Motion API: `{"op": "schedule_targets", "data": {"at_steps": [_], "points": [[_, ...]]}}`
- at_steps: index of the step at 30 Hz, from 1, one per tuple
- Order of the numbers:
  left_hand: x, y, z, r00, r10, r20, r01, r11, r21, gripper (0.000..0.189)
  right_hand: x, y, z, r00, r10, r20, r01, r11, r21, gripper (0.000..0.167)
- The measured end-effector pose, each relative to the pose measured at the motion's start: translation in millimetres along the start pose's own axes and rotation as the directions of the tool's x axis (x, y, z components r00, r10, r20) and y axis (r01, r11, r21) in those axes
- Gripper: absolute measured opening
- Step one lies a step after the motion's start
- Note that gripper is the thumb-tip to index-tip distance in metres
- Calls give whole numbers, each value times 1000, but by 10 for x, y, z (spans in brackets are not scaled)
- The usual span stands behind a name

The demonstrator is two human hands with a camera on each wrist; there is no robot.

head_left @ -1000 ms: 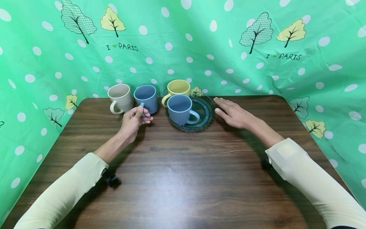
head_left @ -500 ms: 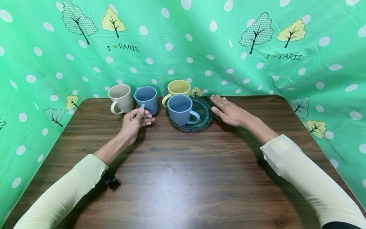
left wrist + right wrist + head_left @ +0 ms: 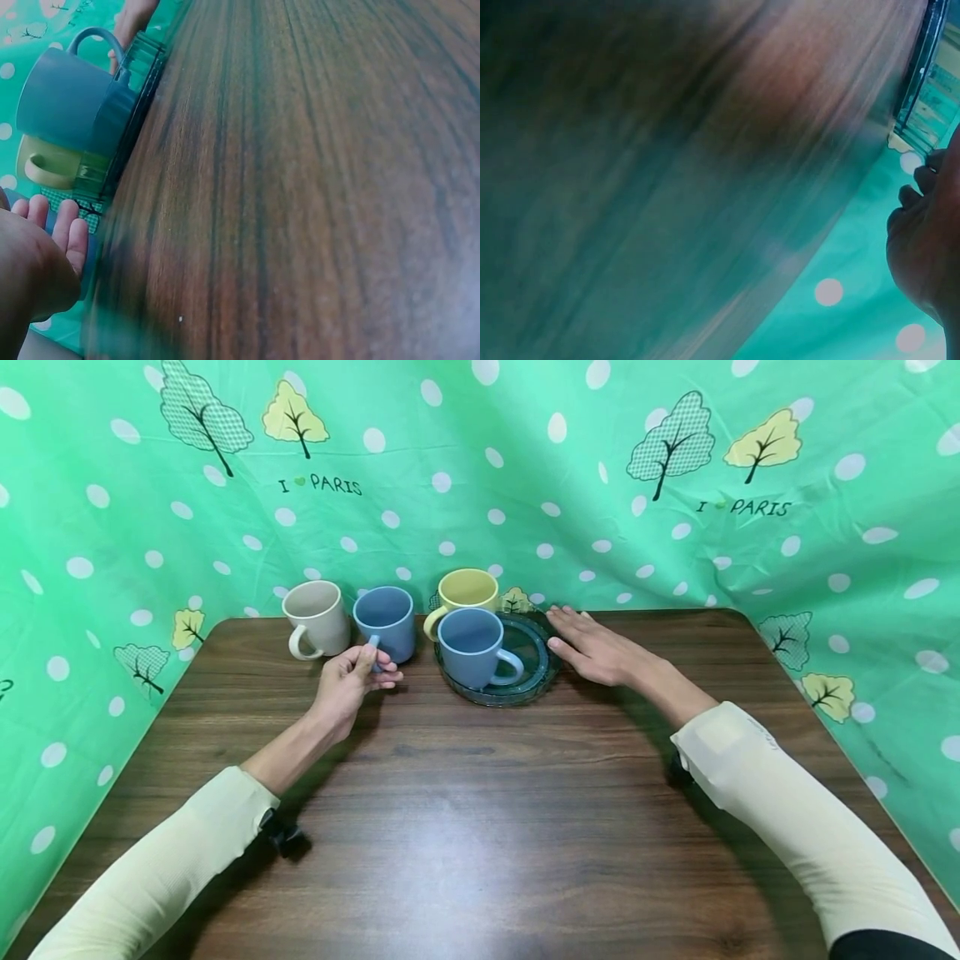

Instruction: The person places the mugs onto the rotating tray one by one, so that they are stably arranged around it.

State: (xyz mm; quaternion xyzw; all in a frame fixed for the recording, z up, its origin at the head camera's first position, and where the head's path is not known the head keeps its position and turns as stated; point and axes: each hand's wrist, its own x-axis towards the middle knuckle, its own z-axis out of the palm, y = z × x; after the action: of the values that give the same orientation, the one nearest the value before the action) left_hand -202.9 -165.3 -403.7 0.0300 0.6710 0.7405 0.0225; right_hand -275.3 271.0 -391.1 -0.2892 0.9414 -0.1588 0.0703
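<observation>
My left hand [image 3: 348,685] pinches the handle of a blue mug [image 3: 386,617], which stands upright at the back of the table. To its right is a round clear glass dish [image 3: 538,662] with a second blue mug [image 3: 471,650] upright in it, handle to the right. Behind that mug, partly hidden, stands a yellow mug [image 3: 468,587]; whether it is inside the dish I cannot tell. My right hand [image 3: 596,650] has its fingers extended at the dish's right rim. In the left wrist view the left hand's fingers [image 3: 67,236] show below the yellow mug [image 3: 52,166].
An off-white mug [image 3: 318,618] stands just left of the pinched blue one, handle toward the front left. The dark wooden table [image 3: 450,827] extends in front. A green dotted curtain [image 3: 480,468] hangs close behind the table's back edge and along both sides.
My right hand has moved left, from just beside the glass dish to its right rim. My left hand keeps its pinch on the mug's handle; that mug has shifted very slightly toward the front.
</observation>
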Motion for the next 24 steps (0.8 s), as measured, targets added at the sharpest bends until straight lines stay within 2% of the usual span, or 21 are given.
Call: {"op": "schedule_targets", "data": {"at_steps": [12, 24], "points": [[-12, 2, -10, 1000, -1, 6, 1, 1000, 20, 31, 112, -1, 4, 999, 30, 25, -30, 1000, -5, 71], [-19, 11, -16, 1000, -15, 15, 14, 999, 44, 32, 125, 8, 3, 999, 37, 31, -38, 998, 49, 70]]}}
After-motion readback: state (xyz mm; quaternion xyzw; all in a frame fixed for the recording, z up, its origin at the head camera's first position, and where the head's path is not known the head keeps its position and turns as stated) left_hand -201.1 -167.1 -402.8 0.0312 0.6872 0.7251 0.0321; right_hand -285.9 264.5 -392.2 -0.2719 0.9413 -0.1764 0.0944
